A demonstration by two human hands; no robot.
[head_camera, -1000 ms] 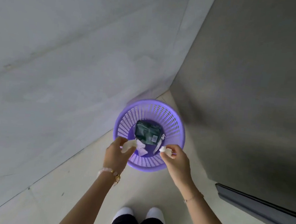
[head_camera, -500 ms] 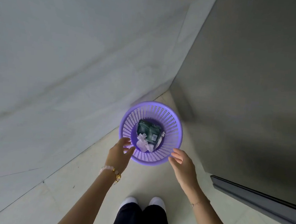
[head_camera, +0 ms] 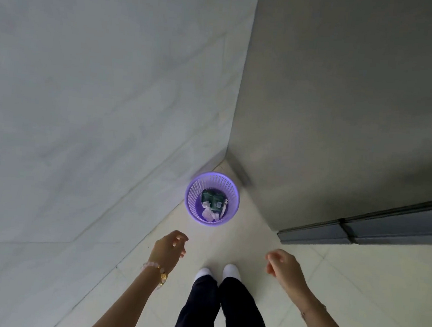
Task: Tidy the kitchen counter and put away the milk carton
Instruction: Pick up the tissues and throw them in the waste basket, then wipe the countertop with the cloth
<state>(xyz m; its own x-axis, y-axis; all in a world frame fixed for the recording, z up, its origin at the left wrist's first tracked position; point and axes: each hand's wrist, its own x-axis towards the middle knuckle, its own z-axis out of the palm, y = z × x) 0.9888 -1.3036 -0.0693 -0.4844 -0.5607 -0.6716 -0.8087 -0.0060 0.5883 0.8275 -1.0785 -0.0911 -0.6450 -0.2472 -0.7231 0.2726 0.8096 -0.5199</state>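
A purple mesh waste basket (head_camera: 191, 203) stands on the floor in the corner. Inside it lie a dark green packet (head_camera: 212, 198) and crumpled white paper scraps (head_camera: 208, 214). My left hand (head_camera: 168, 248) hangs below and left of the basket, empty, with fingers loosely curled and apart. My right hand (head_camera: 283, 266) is lower right of the basket, also empty with fingers apart. Both hands are well clear of the basket rim. No milk carton or counter is in view.
A pale marble wall (head_camera: 97, 99) rises on the left. A grey appliance side (head_camera: 346, 110) with a dark base strip (head_camera: 361, 230) stands on the right. Light floor tiles (head_camera: 355, 295) spread below. My legs and white socks (head_camera: 219, 271) are at the bottom centre.
The paper scraps left both hands and dropped into the basket. Both hands pulled back and apart from the rim, and the view rose away from the basket.
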